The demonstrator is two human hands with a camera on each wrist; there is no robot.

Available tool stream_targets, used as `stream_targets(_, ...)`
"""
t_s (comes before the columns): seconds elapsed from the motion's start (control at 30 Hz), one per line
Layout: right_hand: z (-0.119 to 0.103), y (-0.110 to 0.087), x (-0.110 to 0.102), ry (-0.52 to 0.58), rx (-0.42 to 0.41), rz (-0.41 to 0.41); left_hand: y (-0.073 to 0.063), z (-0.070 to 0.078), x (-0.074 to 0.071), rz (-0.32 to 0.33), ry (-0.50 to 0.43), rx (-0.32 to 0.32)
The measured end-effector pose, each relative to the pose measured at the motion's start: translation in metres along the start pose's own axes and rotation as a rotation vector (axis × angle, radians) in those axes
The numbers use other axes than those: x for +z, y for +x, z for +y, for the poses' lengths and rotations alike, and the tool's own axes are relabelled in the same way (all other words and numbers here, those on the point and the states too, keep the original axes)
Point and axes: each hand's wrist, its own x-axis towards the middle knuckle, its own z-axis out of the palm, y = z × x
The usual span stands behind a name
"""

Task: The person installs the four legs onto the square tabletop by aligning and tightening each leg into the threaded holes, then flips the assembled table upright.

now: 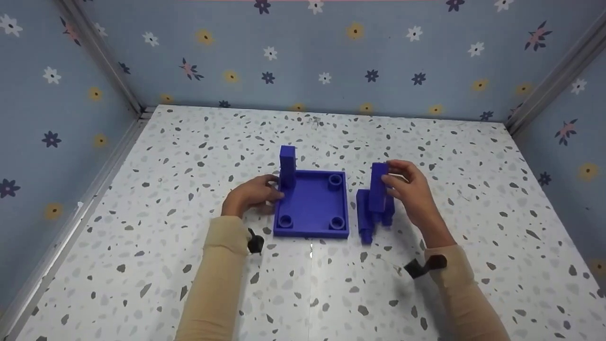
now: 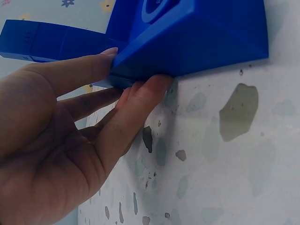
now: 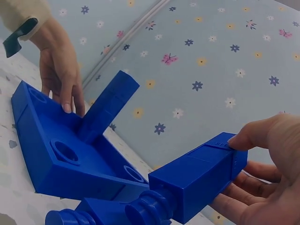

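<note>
A square blue tray-like base [image 1: 312, 203] with raised walls lies on the table, a round socket in three of its corners. In its far left corner a square blue leg [image 1: 287, 166] stands upright. My left hand [image 1: 255, 193] grips the base's left wall, thumb over the rim and fingers against the outside, as the left wrist view shows. Right of the base, my right hand [image 1: 411, 192] pinches another blue leg [image 3: 201, 173] near one end; its threaded end [image 3: 150, 206] points away from the hand. Below it lie more blue legs [image 1: 363, 215], partly hidden by the held one.
The speckled white tabletop [image 1: 189, 151] spreads around the parts. Blue flowered panels [image 1: 322, 57] rise at the back and both sides, with metal corner posts [image 1: 102, 57]. Dark clip-like pieces [image 1: 255, 242] sit at both sleeve cuffs.
</note>
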Motion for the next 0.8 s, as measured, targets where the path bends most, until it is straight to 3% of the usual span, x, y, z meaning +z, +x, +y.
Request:
stream_targets(0.23,-0.007,0.002,0.011,0.005,-0.07,0.015,0.001,-0.002,0.0,0.005,0.003,0.02)
stream_targets(0.47,-0.014,0.006,0.024,0.031,-0.162,0.015,0.002,-0.001,0.001,-0.018,-0.081,0.003)
stream_targets(0.8,-0.011,0.017,0.045,-0.02,-0.31,0.046,0.002,-0.002,0.0,-0.005,-0.028,0.0)
